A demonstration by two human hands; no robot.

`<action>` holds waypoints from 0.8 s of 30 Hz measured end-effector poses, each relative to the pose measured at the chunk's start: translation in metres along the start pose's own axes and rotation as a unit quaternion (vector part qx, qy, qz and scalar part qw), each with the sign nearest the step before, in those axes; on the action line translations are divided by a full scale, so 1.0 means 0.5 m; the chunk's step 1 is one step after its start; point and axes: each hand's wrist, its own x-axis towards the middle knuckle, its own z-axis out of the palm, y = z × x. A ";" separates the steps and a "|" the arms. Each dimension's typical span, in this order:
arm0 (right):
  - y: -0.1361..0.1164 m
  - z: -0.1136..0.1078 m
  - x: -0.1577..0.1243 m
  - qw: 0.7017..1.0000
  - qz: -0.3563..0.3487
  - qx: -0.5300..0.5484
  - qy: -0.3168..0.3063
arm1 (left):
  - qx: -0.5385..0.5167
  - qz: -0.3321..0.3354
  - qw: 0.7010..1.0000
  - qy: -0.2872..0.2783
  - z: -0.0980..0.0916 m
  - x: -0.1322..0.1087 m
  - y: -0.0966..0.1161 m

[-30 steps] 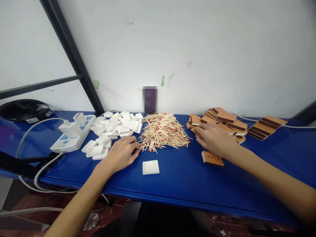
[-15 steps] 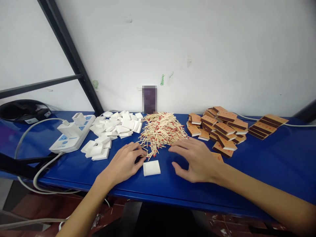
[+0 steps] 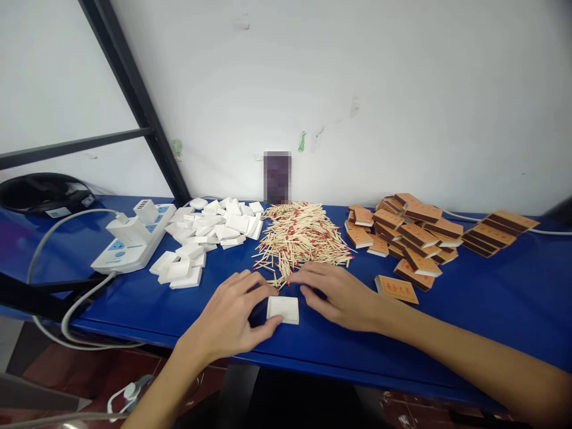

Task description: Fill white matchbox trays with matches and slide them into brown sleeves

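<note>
A small white matchbox tray (image 3: 290, 305) lies flat near the table's front edge. My left hand (image 3: 236, 313) spans its left end, the thumb over the near edge and the index finger at the far edge, so the fingers close on the tray. My right hand (image 3: 342, 298) is just beyond the tray's right side, thumb and fingers apart. Its index fingertip reaches the near end of a heap of red-tipped matches (image 3: 304, 235); whether it touches a match is unclear. No match shows between its fingers.
White matchbox trays (image 3: 208, 229) are heaped at left, by a power strip (image 3: 120, 253) with cables. Brown matchboxes (image 3: 417, 235) are piled at right; one matchbox (image 3: 397, 290) lies nearer my right forearm. A black metal frame (image 3: 147, 119) stands at left.
My left thumb has spread away from its fingers and moved onto the tray's near edge. My right hand has moved left toward the matches and tray. The tray has turned slightly; the view has shifted.
</note>
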 end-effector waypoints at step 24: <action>0.008 -0.020 -0.011 0.976 0.007 -0.193 -0.103 | -0.024 0.057 0.998 0.013 0.004 -0.014 0.005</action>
